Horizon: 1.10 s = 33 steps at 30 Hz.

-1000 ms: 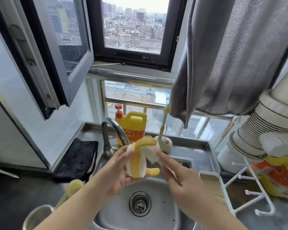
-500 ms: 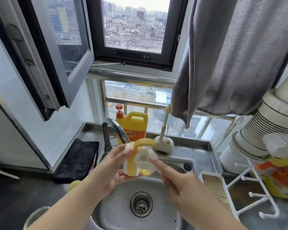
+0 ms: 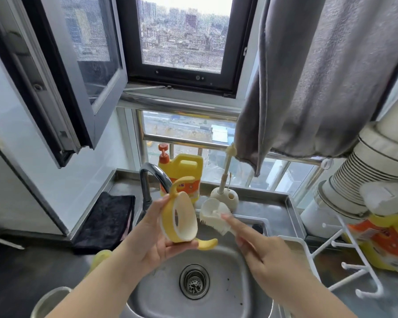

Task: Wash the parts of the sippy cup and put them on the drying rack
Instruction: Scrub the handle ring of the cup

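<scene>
Since a moment ago, the brush [image 3: 214, 218] is coming away from the lid [image 3: 179, 220]: its bristles were pressed against the lid's white inner face, and now they are sitting just beside its rim, on the side toward the right fingertips. The lid is also tipping so its open underside is facing the camera more squarely.

The left hand [image 3: 157, 244] is gripping the yellow sippy cup lid, thumb curling under its lower edge and fingers wrapping behind the ring; one curved handle is arching above those fingers and the other is poking out below the thumb. The right hand [image 3: 261, 249] is holding the brush, index finger stretching straight along its back and the other fingers curling round the handle beneath. Both are hovering above the sink [image 3: 221, 294], with the tap [image 3: 153, 177] just behind the left fingers. No water is visibly running.

The step in hand looks like scrubbing the lid's inside. To do it well, the bristles should probably be going back into the groove under the rim and around the central opening, with the left fingers turning the lid a little at a time so no arc is being skipped. A wet lid may be slipping, so the thumb should be staying firm.

The drying rack [image 3: 345, 267] is waiting beyond the right knuckles, nothing visible on its pegs.
</scene>
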Motion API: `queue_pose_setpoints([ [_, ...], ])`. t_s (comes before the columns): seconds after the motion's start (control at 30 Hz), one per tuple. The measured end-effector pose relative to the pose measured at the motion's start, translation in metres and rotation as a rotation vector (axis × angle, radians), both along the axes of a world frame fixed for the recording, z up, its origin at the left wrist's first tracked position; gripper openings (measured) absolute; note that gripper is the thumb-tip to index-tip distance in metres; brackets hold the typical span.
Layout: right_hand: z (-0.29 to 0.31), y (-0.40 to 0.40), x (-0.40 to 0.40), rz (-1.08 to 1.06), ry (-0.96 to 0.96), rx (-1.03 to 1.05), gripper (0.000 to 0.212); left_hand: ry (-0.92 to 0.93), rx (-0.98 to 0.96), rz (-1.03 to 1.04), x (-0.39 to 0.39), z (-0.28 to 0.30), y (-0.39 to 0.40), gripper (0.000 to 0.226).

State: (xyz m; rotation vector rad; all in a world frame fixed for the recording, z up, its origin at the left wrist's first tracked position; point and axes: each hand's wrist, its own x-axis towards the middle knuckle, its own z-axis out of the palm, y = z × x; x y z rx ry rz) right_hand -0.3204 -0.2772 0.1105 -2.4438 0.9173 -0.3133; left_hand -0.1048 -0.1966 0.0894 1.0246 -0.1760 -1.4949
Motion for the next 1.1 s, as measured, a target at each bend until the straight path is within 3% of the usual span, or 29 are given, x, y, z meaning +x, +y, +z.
queue_pose_setpoints([
  [0.23,0.017,0.005,0.013,0.147,0.314,-0.197,0.054,-0.146,0.003,-0.121,-0.003,0.006,0.0,0.07],
  [0.4,0.02,0.019,0.015,0.24,0.201,0.215,0.056,-0.248,-0.009,-0.025,0.002,0.008,-0.001,0.052],
  [0.53,0.017,0.007,0.019,0.17,0.219,0.099,0.054,-0.326,-0.014,-0.122,0.001,0.009,0.003,0.057],
  [0.63,0.011,0.002,0.023,0.14,0.197,0.043,0.049,-0.3,0.011,-0.081,0.002,0.008,-0.001,0.062],
  [0.77,0.006,0.015,0.027,0.202,0.185,0.148,0.052,-0.272,0.035,-0.026,0.004,-0.002,0.001,0.066],
  [0.93,-0.008,0.006,0.034,0.161,0.198,0.116,0.053,-0.251,0.032,-0.015,0.007,-0.011,0.004,0.058],
  [1.1,-0.024,0.014,0.034,0.152,0.094,0.306,0.055,-0.216,0.03,0.071,0.011,-0.024,0.006,0.048],
])
